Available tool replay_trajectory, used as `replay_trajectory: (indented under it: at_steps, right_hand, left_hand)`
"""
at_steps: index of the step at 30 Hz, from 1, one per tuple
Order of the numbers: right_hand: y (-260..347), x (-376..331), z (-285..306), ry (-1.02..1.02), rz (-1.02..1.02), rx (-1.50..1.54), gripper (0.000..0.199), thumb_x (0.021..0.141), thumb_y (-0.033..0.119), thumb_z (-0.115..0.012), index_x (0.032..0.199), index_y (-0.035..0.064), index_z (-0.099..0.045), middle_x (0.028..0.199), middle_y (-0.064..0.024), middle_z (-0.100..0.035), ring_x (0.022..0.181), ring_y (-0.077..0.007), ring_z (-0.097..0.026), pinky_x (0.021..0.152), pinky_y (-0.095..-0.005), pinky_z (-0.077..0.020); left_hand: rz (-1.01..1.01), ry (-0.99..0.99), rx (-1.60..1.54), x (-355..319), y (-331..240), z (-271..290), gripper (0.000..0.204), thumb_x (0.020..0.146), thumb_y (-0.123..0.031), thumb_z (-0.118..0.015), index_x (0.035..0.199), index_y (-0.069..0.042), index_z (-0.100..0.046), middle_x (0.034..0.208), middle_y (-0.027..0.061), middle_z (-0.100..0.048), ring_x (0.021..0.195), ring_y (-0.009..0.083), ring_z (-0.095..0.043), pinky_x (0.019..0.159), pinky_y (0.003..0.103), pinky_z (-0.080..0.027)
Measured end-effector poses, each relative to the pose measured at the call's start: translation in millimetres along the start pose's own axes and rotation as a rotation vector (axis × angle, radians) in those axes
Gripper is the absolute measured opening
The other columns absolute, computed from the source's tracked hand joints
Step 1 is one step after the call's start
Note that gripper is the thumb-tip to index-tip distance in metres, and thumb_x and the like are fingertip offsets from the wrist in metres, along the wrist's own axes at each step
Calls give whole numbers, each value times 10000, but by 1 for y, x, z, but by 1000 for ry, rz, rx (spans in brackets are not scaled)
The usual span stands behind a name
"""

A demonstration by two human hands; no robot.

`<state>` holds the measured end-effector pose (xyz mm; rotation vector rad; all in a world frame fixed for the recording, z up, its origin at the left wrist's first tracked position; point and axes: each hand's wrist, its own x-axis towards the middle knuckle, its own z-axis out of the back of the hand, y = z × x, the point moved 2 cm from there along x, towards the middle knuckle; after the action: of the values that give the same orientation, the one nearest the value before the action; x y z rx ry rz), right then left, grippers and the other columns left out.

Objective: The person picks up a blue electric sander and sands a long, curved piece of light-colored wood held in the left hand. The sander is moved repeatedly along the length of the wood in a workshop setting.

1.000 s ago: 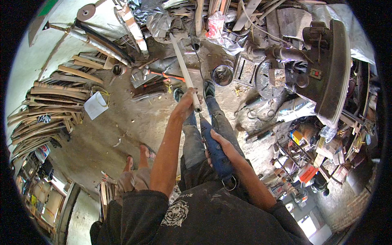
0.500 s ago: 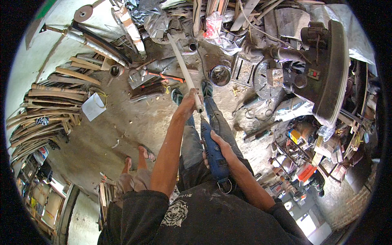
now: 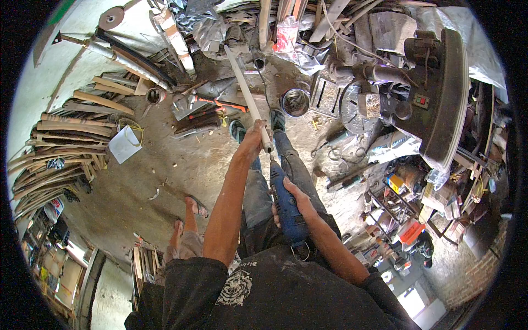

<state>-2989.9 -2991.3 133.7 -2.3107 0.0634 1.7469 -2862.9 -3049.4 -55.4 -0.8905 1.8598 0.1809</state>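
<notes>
My left hand (image 3: pixel 253 137) is wrapped round a long, pale, slim stick (image 3: pixel 245 85) near its close end, and the stick points away from me. A dark hole shows in that near end. In my right hand (image 3: pixel 300 199) is a blue rotary tool (image 3: pixel 288 212), its fingers closed round the body. The tool's narrow metal tip points at the holed end of the stick, close to it; whether they touch I cannot make out. A metal ring hangs at the tool's rear, by my dark shirt.
Curved wooden pieces (image 3: pixel 71 132) are stacked along the left wall. A bandsaw-like machine (image 3: pixel 434 99) stands at the right. On the floor lie an orange-and-black saw (image 3: pixel 220 103), a round tin (image 3: pixel 295 103) and a white container (image 3: pixel 125 144). Another person's bare leg (image 3: pixel 190 220) is at lower left.
Both hands keep nearly the same place, with the stick and the rotary tool still end to end. The other person's legs at lower left have shifted slightly.
</notes>
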Motion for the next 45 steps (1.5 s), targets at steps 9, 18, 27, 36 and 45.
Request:
replay_trajectory:
  at_steps: [9,18,27,36,45]
  right_hand:
    - [-1,0,-3,-22,74,-81,504,855,573,-484,1005,93,-514,632,-93,-587,457,-190,-591,410,-298,-505]
    - [-1,-1,-3,-1,57,-69,503,866,574,-464,1000,93,-520,628,-90,-586,456,-180,-587,404,-287,-499]
    - [-4,4,1,-9,93,-93,501,861,576,-472,984,94,-528,637,-94,-591,454,-191,-589,400,-294,-499]
    - [-6,2,0,-59,173,-137,500,861,575,-470,989,95,-531,641,-86,-588,458,-179,-588,408,-286,-498]
    - [-3,-2,11,92,43,54,579,878,564,-426,1106,34,-484,640,-116,-574,460,-210,-569,417,-324,-485]
  left_hand:
    - [-3,8,-20,3,2,2,375,928,-444,-460,1011,-79,-460,778,55,-548,646,151,-526,573,288,-466]
    - [-33,51,-36,1,2,0,344,928,-425,-463,989,-86,-461,758,48,-545,634,145,-517,556,278,-452]
    - [-18,-5,-34,-1,-2,-3,307,908,-391,-476,988,-95,-454,742,56,-545,583,152,-513,511,286,-452]
    - [8,-26,-35,1,0,-9,338,928,-406,-435,1033,-85,-439,746,57,-539,604,157,-525,523,299,-457]
    - [-28,45,-49,8,4,-2,384,938,-458,-401,1083,-102,-413,753,71,-557,617,165,-544,554,311,-458]
